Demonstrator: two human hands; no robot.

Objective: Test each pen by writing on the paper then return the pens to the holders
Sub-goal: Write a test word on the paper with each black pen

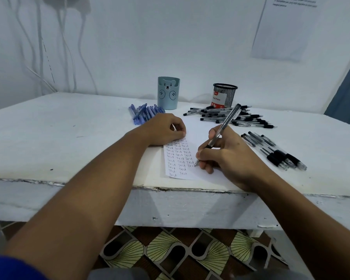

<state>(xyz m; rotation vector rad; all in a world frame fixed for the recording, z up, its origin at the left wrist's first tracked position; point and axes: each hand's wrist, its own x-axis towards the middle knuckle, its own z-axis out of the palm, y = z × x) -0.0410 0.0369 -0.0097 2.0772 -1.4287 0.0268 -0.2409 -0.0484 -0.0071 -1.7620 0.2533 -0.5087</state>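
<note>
Testing a pen on paper

My right hand (228,154) pinches a clear black-capped pen (223,128), tip on the white handwritten sheet (192,132); my left hand (162,129), fingers curled, pins it.

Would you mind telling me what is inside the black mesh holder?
Through the black mesh holder a red-and-white box labelled "Ball Pens" shows. No pens stick out above the rim; the mesh hides the bottom.
</note>
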